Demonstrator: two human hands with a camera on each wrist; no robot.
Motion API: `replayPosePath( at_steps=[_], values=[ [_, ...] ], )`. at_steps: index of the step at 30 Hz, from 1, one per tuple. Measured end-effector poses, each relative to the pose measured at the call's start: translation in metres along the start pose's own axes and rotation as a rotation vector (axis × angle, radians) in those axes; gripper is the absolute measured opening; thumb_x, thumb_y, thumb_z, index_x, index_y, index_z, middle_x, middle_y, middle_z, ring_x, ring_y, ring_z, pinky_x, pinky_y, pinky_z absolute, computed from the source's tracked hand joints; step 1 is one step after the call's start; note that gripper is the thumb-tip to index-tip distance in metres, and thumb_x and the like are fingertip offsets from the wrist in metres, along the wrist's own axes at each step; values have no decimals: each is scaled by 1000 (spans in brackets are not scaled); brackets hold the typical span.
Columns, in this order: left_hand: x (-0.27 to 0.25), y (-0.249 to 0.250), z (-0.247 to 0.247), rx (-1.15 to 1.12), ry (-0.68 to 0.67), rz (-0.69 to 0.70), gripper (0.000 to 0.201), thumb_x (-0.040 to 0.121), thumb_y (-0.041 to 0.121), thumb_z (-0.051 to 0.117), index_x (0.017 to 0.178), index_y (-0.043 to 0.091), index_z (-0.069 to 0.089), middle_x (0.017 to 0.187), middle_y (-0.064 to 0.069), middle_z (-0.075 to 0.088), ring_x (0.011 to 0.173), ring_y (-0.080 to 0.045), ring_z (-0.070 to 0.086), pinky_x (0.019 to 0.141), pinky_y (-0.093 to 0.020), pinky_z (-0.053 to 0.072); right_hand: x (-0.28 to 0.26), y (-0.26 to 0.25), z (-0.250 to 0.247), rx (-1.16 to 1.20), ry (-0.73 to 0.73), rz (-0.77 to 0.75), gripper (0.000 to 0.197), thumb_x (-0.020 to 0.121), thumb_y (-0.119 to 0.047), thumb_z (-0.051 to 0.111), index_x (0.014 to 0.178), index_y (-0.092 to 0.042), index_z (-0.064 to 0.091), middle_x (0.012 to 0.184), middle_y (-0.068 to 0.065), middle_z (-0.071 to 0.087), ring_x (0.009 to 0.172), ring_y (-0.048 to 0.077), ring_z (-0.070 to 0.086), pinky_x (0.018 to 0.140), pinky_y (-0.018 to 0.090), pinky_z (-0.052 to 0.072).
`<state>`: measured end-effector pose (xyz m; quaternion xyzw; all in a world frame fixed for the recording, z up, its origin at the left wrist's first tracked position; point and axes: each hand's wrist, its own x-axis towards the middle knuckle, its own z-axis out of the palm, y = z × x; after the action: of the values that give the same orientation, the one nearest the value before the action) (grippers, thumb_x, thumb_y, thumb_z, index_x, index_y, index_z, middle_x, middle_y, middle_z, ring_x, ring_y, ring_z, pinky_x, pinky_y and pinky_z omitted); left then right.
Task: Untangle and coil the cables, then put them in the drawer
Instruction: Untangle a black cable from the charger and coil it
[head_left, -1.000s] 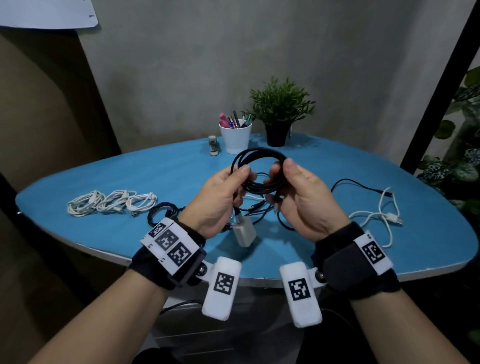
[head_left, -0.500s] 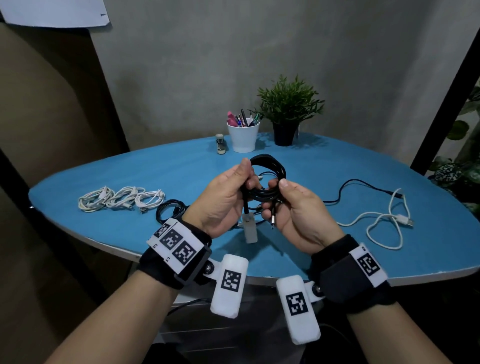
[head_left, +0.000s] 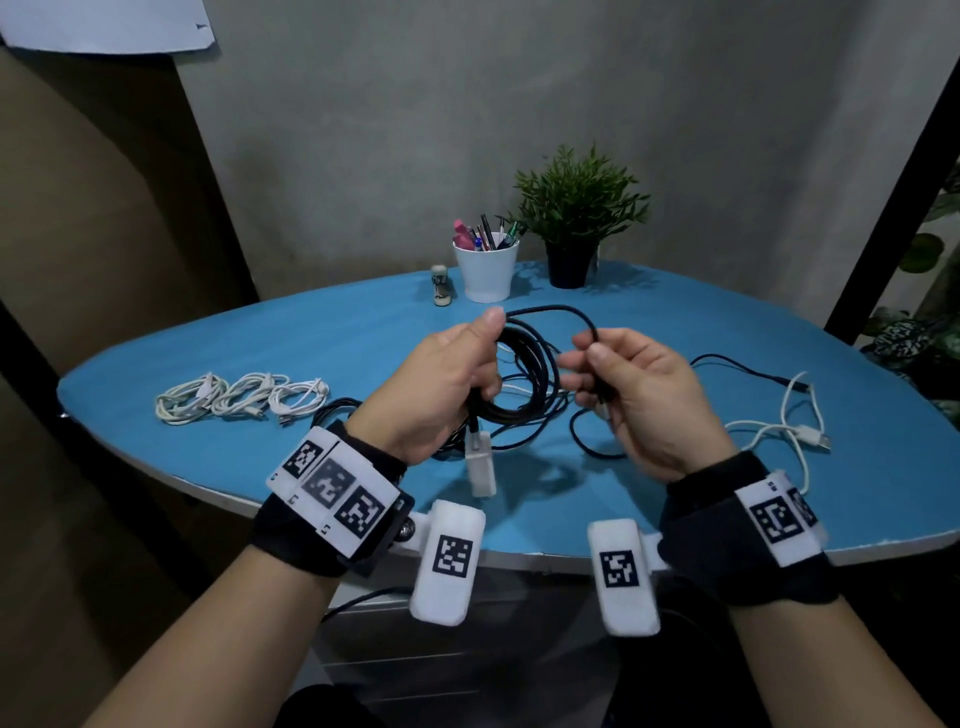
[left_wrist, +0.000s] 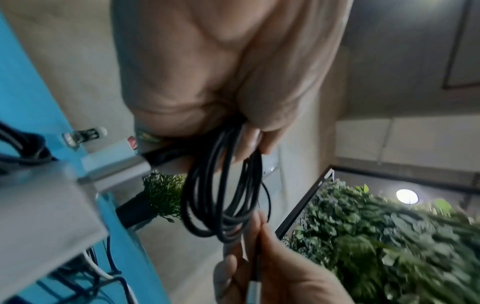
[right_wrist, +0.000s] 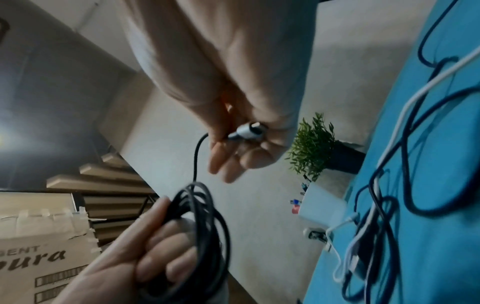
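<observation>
- Two hands up over the blue desk (head_left: 322, 338), and they've drawn apart since half a second ago, when they were bunched together on the coil.
- Left hand (head_left: 447, 384) grips the black coil (head_left: 524, 379), fingers curled round its loops, thumb on top; the white charger (head_left: 480, 462) dangles below it, clear of the desk.
- Right hand (head_left: 639, 395) pinches the cable's free end, plug (right_wrist: 248, 131) between thumb and fingers, other fingers loosely spread.
- A single strand now arcs from the coil's top across to that right hand: new, it wasn't pulled out before.
- The coil has opened into wider loops than before.
- On the desk, three white coils (head_left: 239, 397) lie in a row at the left, unchanged.
- Loose white cable (head_left: 795, 431) and black cable (head_left: 743, 364) sprawl at the right, same as before.
- Cup (head_left: 485, 273) of pens and plant (head_left: 571, 218) at the far edge.
</observation>
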<state>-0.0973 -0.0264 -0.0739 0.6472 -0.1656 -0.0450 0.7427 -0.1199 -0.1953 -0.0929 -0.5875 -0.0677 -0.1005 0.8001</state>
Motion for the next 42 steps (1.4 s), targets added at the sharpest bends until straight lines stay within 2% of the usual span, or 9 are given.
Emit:
replayPosePath(
  at_steps=[5, 10, 20, 24, 26, 29, 32, 37, 42],
  values=[
    [4, -3, -3, 350, 83, 17, 39, 98, 42, 40, 65, 20, 41, 49, 12, 39, 58, -14, 36, 71, -35, 31, -5, -8, -4, -290, -30, -100, 17, 89, -1, 57, 85, -15, 65, 76, -11, 72, 67, -4, 60, 63, 7, 44],
    [7, -4, -6, 494, 138, 26, 42, 96, 48, 39, 68, 17, 38, 69, -4, 41, 68, -19, 39, 70, -33, 34, -12, -12, 0, -271, -3, -174, 19, 86, -1, 62, 83, -19, 68, 78, -10, 73, 63, 0, 57, 56, 14, 46],
    [6, -8, 2, 476, 130, 62, 50, 84, 64, 39, 71, 16, 44, 61, -3, 51, 57, -11, 48, 68, -34, 37, -10, -8, 17, -386, 103, -374, 23, 76, 1, 72, 71, -20, 65, 61, -9, 66, 59, 10, 64, 63, 25, 55],
    [3, -9, 5, 448, 109, 91, 48, 94, 54, 37, 68, 15, 44, 63, -7, 51, 50, -4, 47, 65, -30, 36, -11, -2, 13, -689, 133, -458, 21, 71, -10, 77, 67, -23, 61, 80, -5, 63, 78, 9, 60, 74, 23, 48],
    [1, -9, 8, 392, 81, 89, 46, 95, 50, 36, 66, 15, 44, 63, -7, 50, 53, -6, 45, 63, -27, 34, -9, 0, 12, -667, 94, -382, 19, 72, -8, 72, 68, -19, 56, 89, -2, 61, 85, 10, 61, 81, 28, 49],
    [-1, -10, 13, 281, 54, 73, 45, 96, 47, 37, 63, 17, 42, 56, 3, 47, 63, -15, 45, 65, -27, 34, -9, -2, 17, -452, -16, -233, 23, 78, 6, 55, 75, -13, 44, 74, -5, 62, 72, 7, 59, 70, 29, 44],
    [-2, -11, 13, 217, 69, 81, 45, 94, 50, 39, 63, 19, 43, 52, 9, 45, 62, -14, 45, 69, -29, 36, -11, -6, 21, -269, -106, -137, 32, 85, 14, 43, 82, -17, 35, 73, -2, 64, 71, 11, 64, 73, 29, 48],
    [-5, -15, 8, 163, 102, 107, 46, 86, 59, 42, 50, 30, 48, 53, 10, 45, 62, -15, 45, 71, -34, 37, -14, 3, 24, -328, -122, -80, 22, 88, -1, 53, 102, -14, 42, 73, 3, 68, 73, 14, 64, 79, 30, 51],
    [-9, -12, 5, 21, 174, 85, 45, 97, 45, 38, 58, 21, 40, 51, 10, 43, 56, -13, 43, 67, -32, 33, -19, -1, 19, -201, -231, 10, 25, 75, 4, 52, 95, -10, 57, 79, 3, 64, 64, 5, 57, 57, 12, 41]
  ],
)
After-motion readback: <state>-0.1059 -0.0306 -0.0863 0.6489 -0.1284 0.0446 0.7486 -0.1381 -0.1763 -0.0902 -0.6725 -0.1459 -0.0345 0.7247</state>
